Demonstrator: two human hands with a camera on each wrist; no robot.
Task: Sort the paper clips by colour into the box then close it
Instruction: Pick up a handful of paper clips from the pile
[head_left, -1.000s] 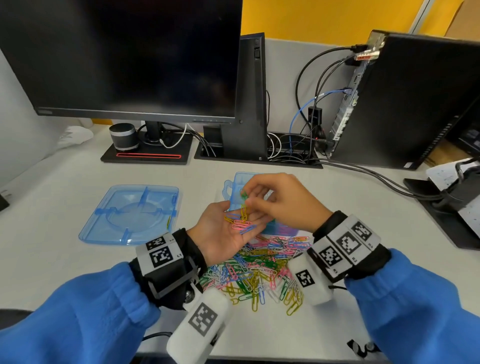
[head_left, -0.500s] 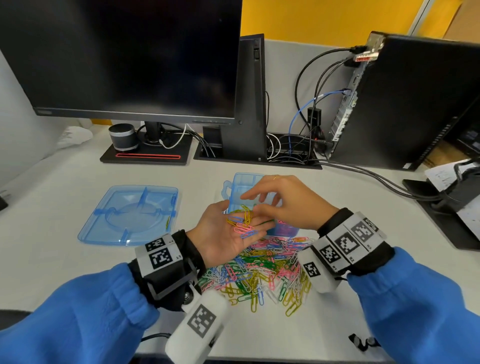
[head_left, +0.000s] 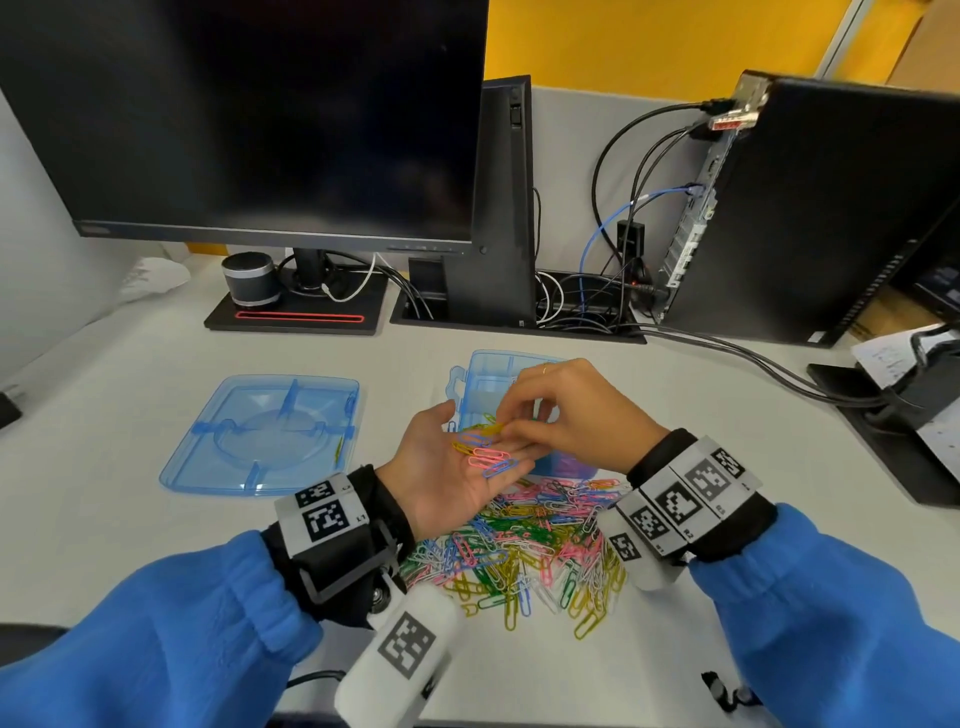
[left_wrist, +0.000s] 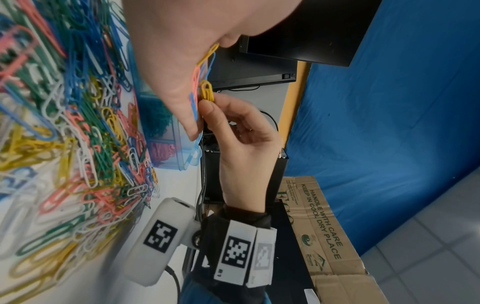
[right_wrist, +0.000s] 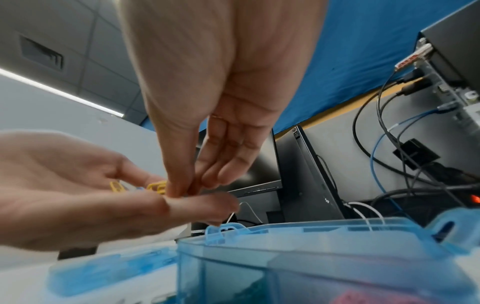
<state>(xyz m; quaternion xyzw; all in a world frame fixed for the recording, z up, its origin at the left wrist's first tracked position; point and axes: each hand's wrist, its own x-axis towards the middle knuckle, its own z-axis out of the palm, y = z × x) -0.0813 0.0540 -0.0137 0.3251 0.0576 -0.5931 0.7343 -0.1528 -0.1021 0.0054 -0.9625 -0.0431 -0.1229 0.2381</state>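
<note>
Flat, palm-up left hand (head_left: 447, 467) serves as a tray of coloured wire paper clips (head_left: 480, 449); right hand (head_left: 566, 410) pinches a yellow clip (left_wrist: 207, 90), for the translucent blue plastic box (head_left: 480, 374) mid-desk.

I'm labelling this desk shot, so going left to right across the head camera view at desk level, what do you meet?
Clear blue plastic box lid → open left hand cradling a few coloured paper clips → right hand picking at them → black paper-holding stand.
</note>
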